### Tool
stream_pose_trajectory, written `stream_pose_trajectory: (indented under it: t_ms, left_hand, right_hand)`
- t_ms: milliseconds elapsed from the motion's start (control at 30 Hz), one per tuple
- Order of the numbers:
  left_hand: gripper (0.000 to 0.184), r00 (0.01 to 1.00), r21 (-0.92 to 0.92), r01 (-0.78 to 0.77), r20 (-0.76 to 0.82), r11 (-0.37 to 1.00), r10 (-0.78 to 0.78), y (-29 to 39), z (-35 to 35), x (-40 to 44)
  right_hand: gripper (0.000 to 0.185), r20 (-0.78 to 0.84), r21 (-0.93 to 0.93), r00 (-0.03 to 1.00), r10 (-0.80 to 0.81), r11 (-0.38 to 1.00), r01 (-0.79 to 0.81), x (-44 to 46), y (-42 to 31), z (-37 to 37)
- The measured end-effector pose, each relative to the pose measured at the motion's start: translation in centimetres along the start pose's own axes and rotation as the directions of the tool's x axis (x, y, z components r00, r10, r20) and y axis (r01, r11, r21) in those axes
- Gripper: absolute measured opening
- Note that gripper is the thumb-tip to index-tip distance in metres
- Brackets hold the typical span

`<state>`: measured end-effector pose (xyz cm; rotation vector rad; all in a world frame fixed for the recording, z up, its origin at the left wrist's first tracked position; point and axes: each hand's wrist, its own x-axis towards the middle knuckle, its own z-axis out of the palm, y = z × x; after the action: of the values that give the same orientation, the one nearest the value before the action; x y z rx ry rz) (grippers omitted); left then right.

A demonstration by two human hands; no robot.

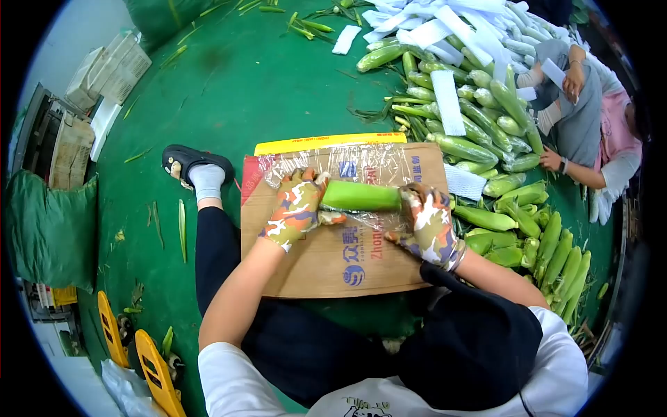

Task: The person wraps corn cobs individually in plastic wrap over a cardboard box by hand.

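A green ear of corn (361, 197) in its husk lies sideways above the flat cardboard sheet (306, 267) on my lap. My left hand (299, 203), in a camouflage-patterned glove, is closed around its left end. Gloved the same way, my right hand (427, 219) grips the right end. Clear plastic film (372, 156) is spread over the cardboard beneath and behind the corn. At the cardboard's far edge lies a yellow film box (326, 142) with printing on it.
To the right are a heap of film-wrapped corn (465, 147), unwrapped ears (549, 250) and white foam sleeves (448, 101). Another person's hand (552, 160) touches that heap. At left stand a green sack (52, 229), crates (121, 69) and yellow forks (156, 375).
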<state>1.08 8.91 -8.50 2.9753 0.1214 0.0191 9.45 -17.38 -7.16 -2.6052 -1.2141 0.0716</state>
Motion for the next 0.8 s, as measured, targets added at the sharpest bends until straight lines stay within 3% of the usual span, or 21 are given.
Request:
stream_pose_trajectory:
  t_ms: [33, 100, 167, 200, 233, 267, 333, 367, 400, 433, 500, 533, 567, 600, 633, 667, 700, 767, 800]
  left_hand:
    - [0.093, 0.994, 0.005, 0.035, 0.100, 0.999, -0.035, 0.1, -0.6, 0.2]
    - [0.090, 1.000, 0.012, 0.008, 0.021, 1.000, -0.008, -0.5, 0.1, -0.2]
    - [0.083, 0.998, 0.051, -0.035, -0.046, 0.998, 0.038, 0.1, -0.7, -0.4]
    - [0.071, 0.999, 0.039, -0.004, 0.054, 0.999, 0.002, 0.4, -1.7, -0.4]
    - [0.071, 0.999, 0.048, -0.009, 0.049, 0.999, 0.006, 0.7, -2.1, -0.8]
    - [0.065, 0.998, 0.030, -0.052, 0.042, 0.998, 0.051, 1.0, -2.1, -1.7]
    - [0.059, 0.997, -0.120, -0.063, 0.046, 0.991, 0.069, 3.2, -2.2, -3.6]
    - [0.060, 0.986, -0.158, -0.050, 0.150, 0.986, 0.074, 4.7, -2.0, -4.7]
    - [0.061, 0.966, -0.173, -0.019, 0.252, 0.985, 0.063, 6.8, -2.6, -6.2]
    - [0.063, 0.936, -0.182, 0.014, 0.349, 0.983, 0.051, 8.4, -3.0, -7.6]
    - [0.067, 0.916, -0.215, -0.003, 0.390, 0.977, 0.089, 8.5, -1.2, -9.5]
    - [0.061, 0.907, -0.217, 0.032, 0.417, 0.976, 0.063, 8.4, -2.0, -8.8]
    - [0.065, 0.955, -0.306, 0.028, 0.289, 0.951, 0.065, 7.8, -2.7, -7.8]
    - [0.066, 0.964, -0.300, 0.179, 0.245, 0.937, -0.105, 7.7, -2.6, -7.0]
    - [0.068, 0.945, -0.293, 0.316, 0.186, 0.902, -0.270, 7.4, -2.5, -6.1]
    - [0.071, 0.978, -0.221, 0.180, -0.060, 0.959, -0.198, 6.3, -1.3, -5.6]
    - [0.071, 0.978, -0.214, 0.173, -0.075, 0.962, -0.192, 5.8, -0.3, -5.4]
    - [0.071, 0.988, 0.031, -0.011, -0.153, 0.999, 0.016, 5.7, 0.2, -4.7]
    - [0.079, 0.984, -0.019, -0.059, -0.170, 0.998, 0.055, 5.2, 0.4, -4.0]
  right_hand:
    - [0.069, 0.036, -0.028, 0.994, 0.108, 0.994, -0.107, -0.7, 0.2, 0.1]
    - [0.055, 0.027, -0.119, 0.999, -0.035, 0.992, 0.038, -1.3, 3.2, 3.3]
    - [0.024, -0.029, -0.212, 0.978, -0.205, 0.958, 0.194, 0.0, 3.4, 2.7]
    - [0.020, -0.071, -0.093, 0.991, -0.113, 0.990, 0.106, 0.2, 5.0, 2.4]
    - [0.017, -0.102, 0.034, 0.995, -0.017, 0.999, 0.021, 0.8, 5.3, 0.9]
    - [0.018, -0.310, 0.323, 0.947, 0.089, 0.946, 0.017, 1.3, 5.7, 0.3]
    - [0.013, -0.444, 0.532, 0.884, 0.144, 0.836, 0.131, 2.1, 6.4, 0.1]
    - [0.012, -0.490, 0.615, 0.854, 0.178, 0.764, 0.194, 1.8, 5.4, 0.0]
    - [0.008, -0.174, 0.777, 0.909, 0.379, 0.620, -0.110, 0.4, 1.6, -2.0]
    - [0.012, 0.027, 0.697, 0.982, 0.189, 0.700, -0.154, -1.3, 1.5, -1.3]
    - [0.033, 0.073, 0.555, 0.955, -0.288, 0.807, 0.202, -4.5, -0.8, -1.7]
    - [0.038, 0.106, 0.414, 0.947, -0.302, 0.879, 0.234, -4.0, -1.3, -2.1]
    - [0.043, 0.148, 0.263, 0.940, -0.309, 0.928, 0.264, -3.3, -1.5, -2.2]
    - [0.047, 0.256, 0.173, 0.909, -0.328, 0.941, 0.291, -2.3, -1.2, -0.3]
    - [0.039, 0.250, 0.184, 0.928, -0.277, 0.954, 0.235, -0.7, -1.3, 0.1]
    - [0.035, 0.183, 0.155, 0.958, -0.223, 0.968, 0.196, 1.3, -1.0, 0.6]
    - [0.032, 0.114, 0.130, 0.978, -0.174, 0.979, 0.159, 3.5, -0.6, 0.9]
    - [0.032, -0.045, -0.089, 0.962, -0.270, 0.960, 0.265, 8.5, 0.3, 0.8]
    - [0.032, 0.121, -0.065, 0.945, -0.304, 0.948, 0.313, 11.1, 0.3, 1.2]
